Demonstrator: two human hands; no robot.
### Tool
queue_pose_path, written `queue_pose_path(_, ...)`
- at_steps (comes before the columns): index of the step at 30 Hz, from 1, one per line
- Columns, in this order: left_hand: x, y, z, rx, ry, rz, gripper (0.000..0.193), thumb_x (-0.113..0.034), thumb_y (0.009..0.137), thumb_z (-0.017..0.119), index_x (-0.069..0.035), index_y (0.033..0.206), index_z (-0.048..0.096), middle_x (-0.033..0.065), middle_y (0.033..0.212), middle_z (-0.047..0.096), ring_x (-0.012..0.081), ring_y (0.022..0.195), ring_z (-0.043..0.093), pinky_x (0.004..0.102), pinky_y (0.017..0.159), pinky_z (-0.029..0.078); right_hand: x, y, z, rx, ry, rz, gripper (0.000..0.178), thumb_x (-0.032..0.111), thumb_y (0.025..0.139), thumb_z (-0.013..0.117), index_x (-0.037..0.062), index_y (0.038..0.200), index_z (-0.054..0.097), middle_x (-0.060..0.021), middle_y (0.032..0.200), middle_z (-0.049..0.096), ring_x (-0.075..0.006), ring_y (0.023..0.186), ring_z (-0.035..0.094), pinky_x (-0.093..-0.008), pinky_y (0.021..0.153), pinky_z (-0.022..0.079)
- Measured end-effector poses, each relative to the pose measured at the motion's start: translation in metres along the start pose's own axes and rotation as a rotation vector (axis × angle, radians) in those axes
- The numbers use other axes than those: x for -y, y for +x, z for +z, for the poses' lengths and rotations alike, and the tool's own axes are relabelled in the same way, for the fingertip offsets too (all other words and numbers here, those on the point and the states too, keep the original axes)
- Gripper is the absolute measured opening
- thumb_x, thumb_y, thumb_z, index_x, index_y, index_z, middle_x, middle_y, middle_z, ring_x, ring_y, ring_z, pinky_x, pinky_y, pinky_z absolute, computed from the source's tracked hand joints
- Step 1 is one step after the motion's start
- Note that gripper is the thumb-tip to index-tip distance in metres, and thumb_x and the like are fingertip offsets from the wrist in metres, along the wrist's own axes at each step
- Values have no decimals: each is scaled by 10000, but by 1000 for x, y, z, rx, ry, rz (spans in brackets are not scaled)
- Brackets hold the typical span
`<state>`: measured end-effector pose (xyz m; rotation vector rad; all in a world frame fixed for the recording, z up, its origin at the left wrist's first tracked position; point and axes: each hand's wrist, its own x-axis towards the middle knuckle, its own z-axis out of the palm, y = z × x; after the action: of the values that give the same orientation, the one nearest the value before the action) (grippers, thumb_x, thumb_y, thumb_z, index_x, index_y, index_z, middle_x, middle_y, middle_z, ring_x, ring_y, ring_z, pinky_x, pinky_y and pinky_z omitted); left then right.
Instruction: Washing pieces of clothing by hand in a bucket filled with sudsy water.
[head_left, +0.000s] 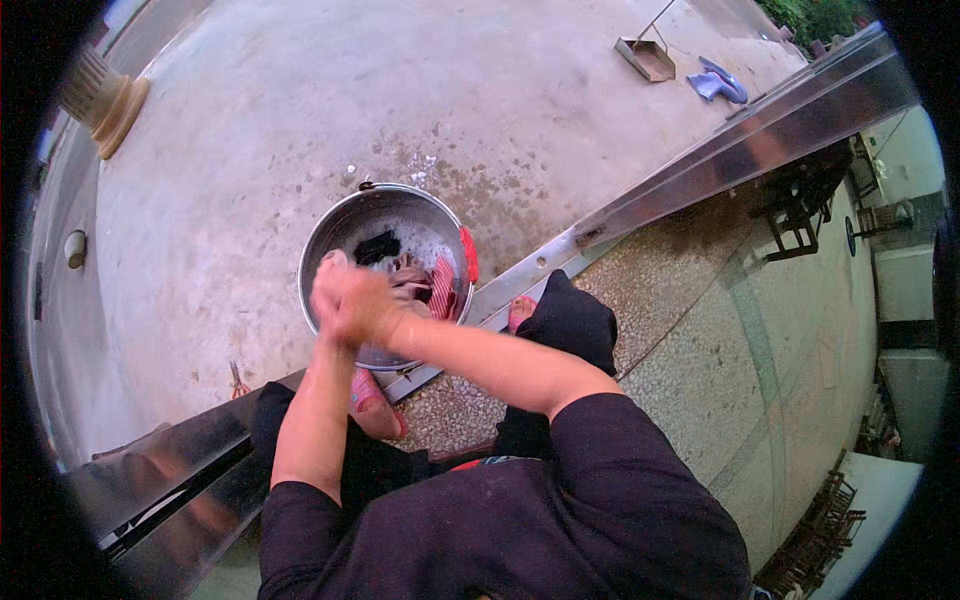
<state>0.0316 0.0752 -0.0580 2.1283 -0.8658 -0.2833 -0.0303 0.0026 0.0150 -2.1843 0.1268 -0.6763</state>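
Note:
A round metal bucket (pixel 312 225) stands on the concrete in front of me, with a red cloth (pixel 469 255) over the right side of its rim. Inside lie a black cloth (pixel 378 247), a red-and-white striped cloth (pixel 442 288) and some pale, wet-looking cloth (pixel 408 280). Above the bucket's left part, my left hand (pixel 330 312) and my right hand (pixel 368 304) are pressed together, both closed. Motion smears the fingers, and whatever is between them cannot be made out.
A metal door track (pixel 520 275) runs diagonally beside the bucket, near my pink sandals (pixel 368 392). Wet spots and white suds (pixel 422 170) mark the concrete beyond. Farther off are a dustpan (pixel 652 62), a bluish-purple item (pixel 718 82), a column base (pixel 120 112) and a small pot (pixel 75 248).

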Motion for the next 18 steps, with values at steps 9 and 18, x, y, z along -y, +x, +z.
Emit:
queue_pose_path(9, -58, 20, -15, -224, -1246, -554, 199, -250, 822, 517, -76, 884, 592, 58, 854, 595, 165, 762, 575, 294, 704, 462, -78, 17, -29, -26, -157, 545, 295, 337, 774, 517, 71, 658, 572, -131, 689, 599, -304, 646, 588, -413, 554, 444)
queue_pose_path(18, -40, 21, -9, -182, -1578, -593, 251, -129, 806, 460, -25, 1020, 543, 114, 993, 587, 236, 900, 569, 372, 816, 464, -77, 51, -80, -14, 1236, 677, 160, 39, 621, 626, 15, 773, 586, -46, 726, 599, -103, 675, 550, -244, 624, 446)
